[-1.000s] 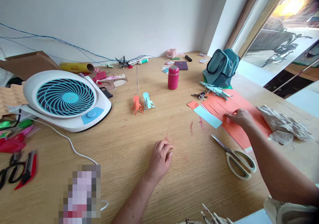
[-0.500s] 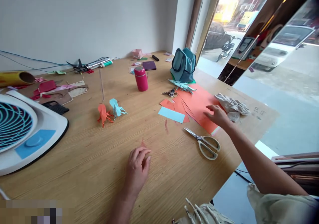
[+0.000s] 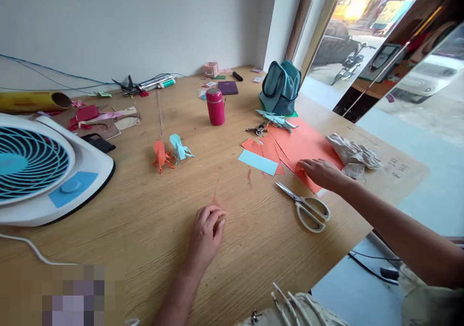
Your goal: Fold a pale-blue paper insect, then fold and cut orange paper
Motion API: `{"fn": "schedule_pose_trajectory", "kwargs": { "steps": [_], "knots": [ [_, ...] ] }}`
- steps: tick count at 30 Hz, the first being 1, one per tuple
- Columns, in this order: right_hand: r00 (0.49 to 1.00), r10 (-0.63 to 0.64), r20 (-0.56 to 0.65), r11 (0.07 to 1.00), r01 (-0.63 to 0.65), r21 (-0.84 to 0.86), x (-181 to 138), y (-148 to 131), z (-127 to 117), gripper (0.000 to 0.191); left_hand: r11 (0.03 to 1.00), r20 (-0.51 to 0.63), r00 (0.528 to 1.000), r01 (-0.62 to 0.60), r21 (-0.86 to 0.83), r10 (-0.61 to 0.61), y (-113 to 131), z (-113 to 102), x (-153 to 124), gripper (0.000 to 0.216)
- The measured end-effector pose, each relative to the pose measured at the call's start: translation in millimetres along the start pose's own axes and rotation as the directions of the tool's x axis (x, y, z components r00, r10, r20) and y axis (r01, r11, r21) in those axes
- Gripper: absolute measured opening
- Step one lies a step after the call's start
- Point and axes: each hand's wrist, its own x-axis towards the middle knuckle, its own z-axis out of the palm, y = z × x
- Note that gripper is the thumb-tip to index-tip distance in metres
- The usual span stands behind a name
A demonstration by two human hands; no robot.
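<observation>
My right hand [image 3: 322,172] lies flat on the near edge of a stack of orange paper sheets [image 3: 308,142], fingers stretched toward the cut strips. My left hand [image 3: 207,232] rests on the wooden table [image 3: 145,210], fingers loosely curled, holding nothing. A light blue paper strip [image 3: 258,162] lies just left of the orange sheets. Scissors [image 3: 306,206] with pale handles lie on the table between my hands, below my right hand. Two folded paper figures, one orange [image 3: 161,156] and one blue [image 3: 179,148], stand in the middle of the table.
A white and teal fan [image 3: 39,169] sits at the left. A pink flask [image 3: 215,106], a teal bag [image 3: 280,87], keys [image 3: 257,130], a crumpled cloth [image 3: 353,154] and a yellow roll [image 3: 34,101] lie around. The table's right edge drops off beside an open doorway.
The view swung right and then slightly back left. My right hand slid along the orange sheets toward their near edge. My left hand stayed where it was on the table.
</observation>
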Motion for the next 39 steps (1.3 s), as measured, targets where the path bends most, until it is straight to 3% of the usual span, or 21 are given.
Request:
{"fn": "schedule_pose_trajectory", "kwargs": {
  "steps": [7, 16, 22, 32, 36, 39],
  "knots": [
    [0.994, -0.100, 0.042, 0.991, 0.103, -0.086, -1.9, -1.1, -4.0, 0.048, 1.000, -0.001, 1.000, 0.003, -0.013, -0.003, 0.0, 0.1, 0.0, 0.020],
    [0.997, -0.054, 0.055, 0.990, 0.061, -0.126, 14.6, 9.3, 0.7, 0.048, 1.000, 0.010, 1.000, 0.002, -0.017, -0.002, 0.0, 0.3, 0.0, 0.022],
    [0.995, -0.089, 0.054, 0.993, 0.093, -0.078, 6.3, 7.6, 1.9, 0.070, 1.000, 0.019, 1.000, 0.025, -0.004, -0.025, 2.3, -1.1, 1.2, 0.021],
    [0.995, -0.089, 0.050, 0.992, 0.093, -0.080, 28.1, 11.5, 1.8, 0.054, 1.000, 0.018, 1.000, 0.025, -0.001, -0.025, 4.0, -2.6, 1.4, 0.021],
    [0.985, -0.158, 0.069, 0.987, 0.160, -0.027, 15.5, 4.8, 0.3, 0.066, 0.999, 0.024, 0.999, 0.031, -0.014, -0.031, 3.2, -1.4, 1.1, 0.020],
    [0.979, -0.176, 0.101, 0.978, 0.185, -0.092, 16.2, 3.8, -0.7, 0.070, 0.999, 0.027, 0.999, 0.045, -0.006, -0.044, 2.6, -1.2, 1.8, 0.020]
  ]
}}
